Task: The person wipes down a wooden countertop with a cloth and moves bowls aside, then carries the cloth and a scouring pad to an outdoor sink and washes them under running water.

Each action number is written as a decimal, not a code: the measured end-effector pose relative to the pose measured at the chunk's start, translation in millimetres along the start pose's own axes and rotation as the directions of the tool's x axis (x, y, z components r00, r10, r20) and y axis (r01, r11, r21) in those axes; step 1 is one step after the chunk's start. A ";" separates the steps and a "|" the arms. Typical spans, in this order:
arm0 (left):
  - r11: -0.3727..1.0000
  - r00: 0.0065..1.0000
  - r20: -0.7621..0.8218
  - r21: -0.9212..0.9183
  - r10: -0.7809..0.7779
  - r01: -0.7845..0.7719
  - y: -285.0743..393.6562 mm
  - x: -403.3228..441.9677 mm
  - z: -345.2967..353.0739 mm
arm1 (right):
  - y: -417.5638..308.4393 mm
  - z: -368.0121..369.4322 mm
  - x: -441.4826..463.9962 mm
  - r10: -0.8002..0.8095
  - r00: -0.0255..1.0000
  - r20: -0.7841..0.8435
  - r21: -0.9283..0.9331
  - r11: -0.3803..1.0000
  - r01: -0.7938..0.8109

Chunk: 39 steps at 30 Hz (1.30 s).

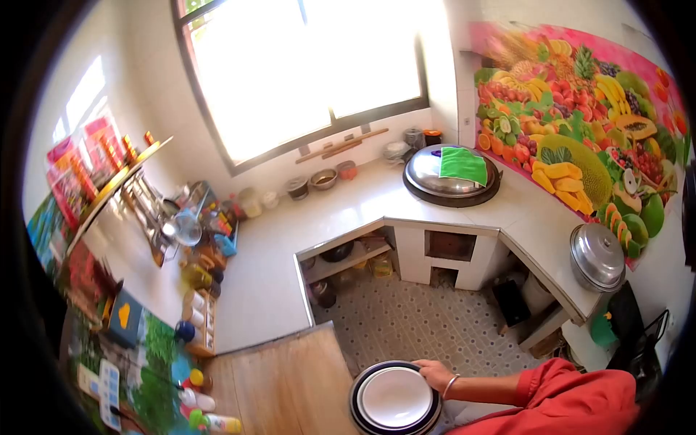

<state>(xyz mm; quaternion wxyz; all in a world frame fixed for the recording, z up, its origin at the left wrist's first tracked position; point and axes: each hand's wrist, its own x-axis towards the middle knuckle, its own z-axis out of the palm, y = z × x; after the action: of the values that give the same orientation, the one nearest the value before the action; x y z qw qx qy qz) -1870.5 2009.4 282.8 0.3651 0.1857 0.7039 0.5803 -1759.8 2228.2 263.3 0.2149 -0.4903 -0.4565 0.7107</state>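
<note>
My right hand (435,377), with a bangle at the wrist and a red sleeve (565,395), reaches in from the lower right. Its fingers close on the rim of a stack of plates at the bottom of the view. A white plate (395,397) is on top, with a dark-rimmed dish (354,397) showing around it. The stack is level, just right of a wooden board (283,377). What lies beneath the dish is hidden. My left hand is out of view.
A white counter (261,268) wraps around the patterned floor (413,319). A large lidded wok (428,170) with a green cloth (464,167) stands in the far corner, a lidded pot (598,257) at right. Bottles and jars (194,315) line the left wall; hanging ladles (148,217) are above.
</note>
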 end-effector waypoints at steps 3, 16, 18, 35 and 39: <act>0.997 0.980 0.197 -0.068 0.032 -0.019 4.2 66.5 42.1 | -13.3 -43.9 42.5 -0.025 0.994 -0.109 0.061 0.998 0.032; 0.989 0.912 0.386 -0.008 -0.136 0.150 42.2 320.7 199.8 | -104.7 -161.4 256.8 -0.088 0.909 -0.407 0.163 0.972 0.167; 0.966 0.894 0.385 -0.020 -0.232 0.259 68.1 363.5 209.9 | -135.0 -152.3 280.6 -0.083 0.898 -0.432 0.132 0.979 0.154; 0.966 0.518 0.821 0.257 -0.240 0.040 197.6 620.1 375.6 | -239.6 -202.0 417.4 -0.123 0.510 -0.852 0.030 0.959 0.281; 0.959 0.394 0.878 0.281 -0.273 0.040 191.4 603.0 471.7 | -219.5 -287.1 412.6 -0.023 0.407 -0.913 0.120 0.939 0.322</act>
<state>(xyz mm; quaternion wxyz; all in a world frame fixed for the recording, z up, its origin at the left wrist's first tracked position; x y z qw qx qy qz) -1958.2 2793.2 256.9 0.7188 0.4412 0.4648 0.2694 -1710.7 2772.5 216.1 0.5645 -0.7074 -0.2146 0.3672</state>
